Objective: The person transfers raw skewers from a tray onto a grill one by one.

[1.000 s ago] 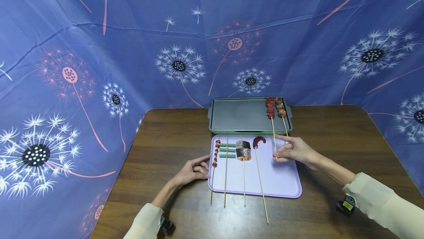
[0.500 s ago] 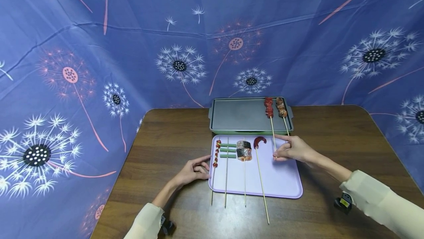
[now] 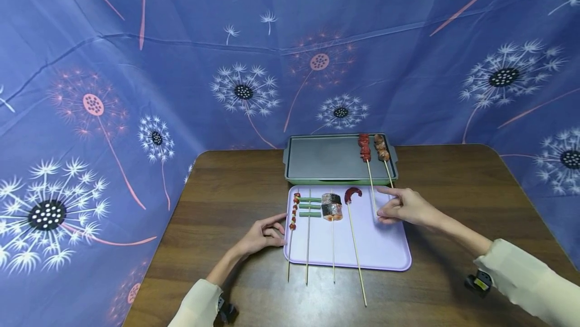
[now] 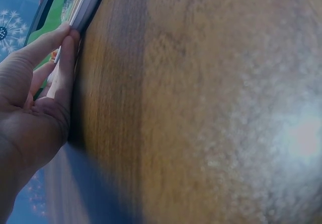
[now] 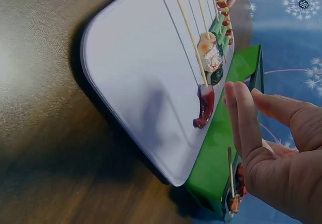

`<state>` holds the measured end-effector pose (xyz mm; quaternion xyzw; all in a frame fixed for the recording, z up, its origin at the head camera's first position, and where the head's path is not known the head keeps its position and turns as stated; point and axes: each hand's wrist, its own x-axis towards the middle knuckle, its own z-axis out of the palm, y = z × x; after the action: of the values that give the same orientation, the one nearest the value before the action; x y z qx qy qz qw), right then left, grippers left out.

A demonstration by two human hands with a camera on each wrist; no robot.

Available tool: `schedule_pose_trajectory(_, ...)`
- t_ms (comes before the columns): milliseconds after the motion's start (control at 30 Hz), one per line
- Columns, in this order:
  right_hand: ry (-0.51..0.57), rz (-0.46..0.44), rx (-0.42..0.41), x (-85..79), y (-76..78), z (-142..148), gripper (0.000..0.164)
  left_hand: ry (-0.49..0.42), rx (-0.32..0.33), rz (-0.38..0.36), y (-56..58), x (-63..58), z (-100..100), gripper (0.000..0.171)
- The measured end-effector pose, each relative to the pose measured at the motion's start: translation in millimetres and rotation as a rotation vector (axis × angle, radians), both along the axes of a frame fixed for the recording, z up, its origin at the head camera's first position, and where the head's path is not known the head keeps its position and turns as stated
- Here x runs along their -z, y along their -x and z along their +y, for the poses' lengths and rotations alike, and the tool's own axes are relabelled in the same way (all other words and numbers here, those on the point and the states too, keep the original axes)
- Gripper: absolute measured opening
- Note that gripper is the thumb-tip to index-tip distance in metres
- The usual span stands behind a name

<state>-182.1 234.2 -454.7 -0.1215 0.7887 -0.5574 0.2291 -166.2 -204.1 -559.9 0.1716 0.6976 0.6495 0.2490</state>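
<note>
My left hand [image 3: 260,236] pinches the left edge of a lilac tray [image 3: 385,246], thumb and finger at its rim in the left wrist view [image 4: 45,83]. My right hand [image 3: 408,207], fingers nearly straight, is over the tray's right side. Its fingertips lie just right of the lower stick end of a red meat skewer [image 3: 364,146]; no stick shows between them in the right wrist view. That skewer and a brown meat skewer [image 3: 381,147] rest their meat on a grey griddle pan [image 3: 323,158], sticks reaching toward me. The brown one's stick end is behind my right hand.
On the tray lie a red tentacle-like skewer [image 3: 349,196], a silver-skinned fish skewer [image 3: 332,207], a green bean-like skewer [image 3: 310,207] and a red-and-yellow piece skewer [image 3: 294,211]. Their sticks overhang the front edge. The griddle's green side [image 5: 211,168] stands directly behind the tray.
The red meat skewer has shifted slightly left on the griddle. My right fingertips, earlier pinching its stick end, have moved right, off it. The left hand stays at the tray edge.
</note>
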Motion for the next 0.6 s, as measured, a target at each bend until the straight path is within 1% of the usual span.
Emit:
schedule_pose_trajectory(167,-0.089,0.139,-0.048,-2.7,-15.4,4,0.066,-0.007,0.007,-0.001,-1.0,-0.4,0,0.078)
schedule_pose_trajectory(233,-0.065,0.136,-0.058,-2.9,-22.1,4,0.064,-0.005,0.010,-0.001,-1.6,-0.8,-1,0.077)
schedule_pose_trajectory(367,0.024,0.104,-0.054,0.0,-35.3,3,0.059,-0.002,0.016,-0.003,-2.7,-1.6,-2,0.077)
schedule_pose_trajectory(500,0.098,0.102,-0.053,5.3,-49.4,1,0.053,-0.009,0.021,-0.002,-2.9,-1.6,-2,0.076)
schedule_pose_trajectory(600,0.139,0.112,-0.070,9.4,-59.3,-2,0.050,-0.015,0.022,-0.005,-2.7,-1.9,-1,0.076)
